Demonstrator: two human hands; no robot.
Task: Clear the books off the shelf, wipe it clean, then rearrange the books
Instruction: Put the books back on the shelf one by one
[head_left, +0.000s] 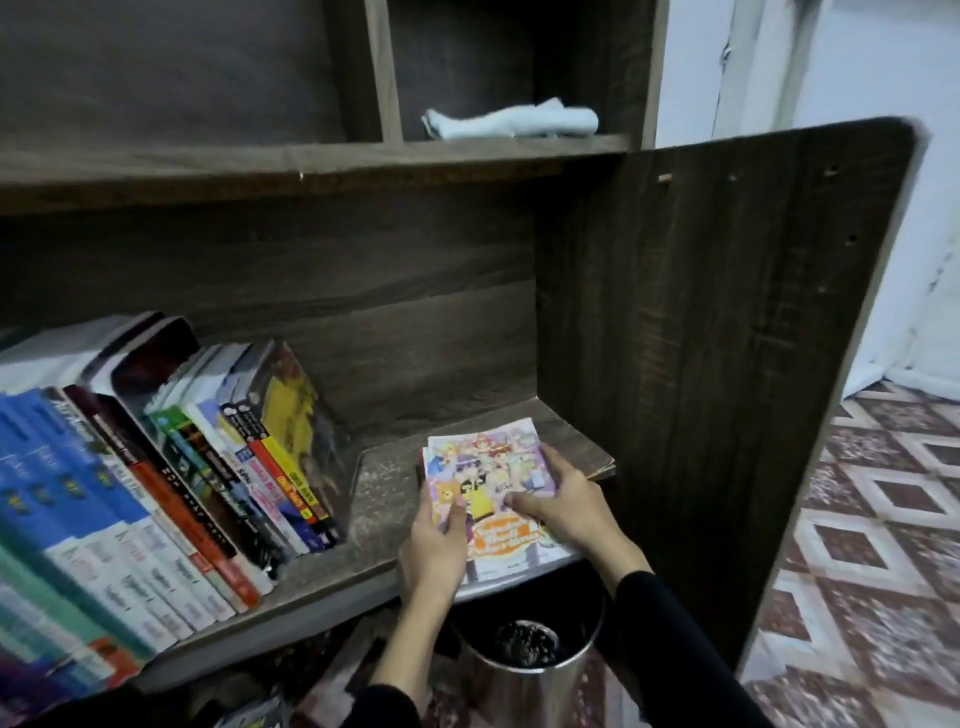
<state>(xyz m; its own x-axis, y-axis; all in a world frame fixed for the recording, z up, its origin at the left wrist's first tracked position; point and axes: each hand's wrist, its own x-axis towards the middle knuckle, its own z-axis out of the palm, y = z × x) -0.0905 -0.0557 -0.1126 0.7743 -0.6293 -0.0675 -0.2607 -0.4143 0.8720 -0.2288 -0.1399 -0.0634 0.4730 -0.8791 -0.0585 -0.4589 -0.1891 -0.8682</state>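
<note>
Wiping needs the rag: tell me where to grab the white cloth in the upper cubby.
Probably pinch the cloth at its bunched middle from the open front: it lies long along the shelf edge, closed in left, right and behind. Free the right hand from the comic stack first.

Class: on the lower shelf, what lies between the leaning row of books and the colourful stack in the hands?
Nothing: the head view shows only bare, scuffed shelf board between the row of books and the stack.

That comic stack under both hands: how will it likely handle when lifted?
The comic stack looks like thin softcovers, so probably light and bendy. Its glossy cover and uneven edges suggest copies may slide apart; left hand and right hand grip opposite sides.
</note>
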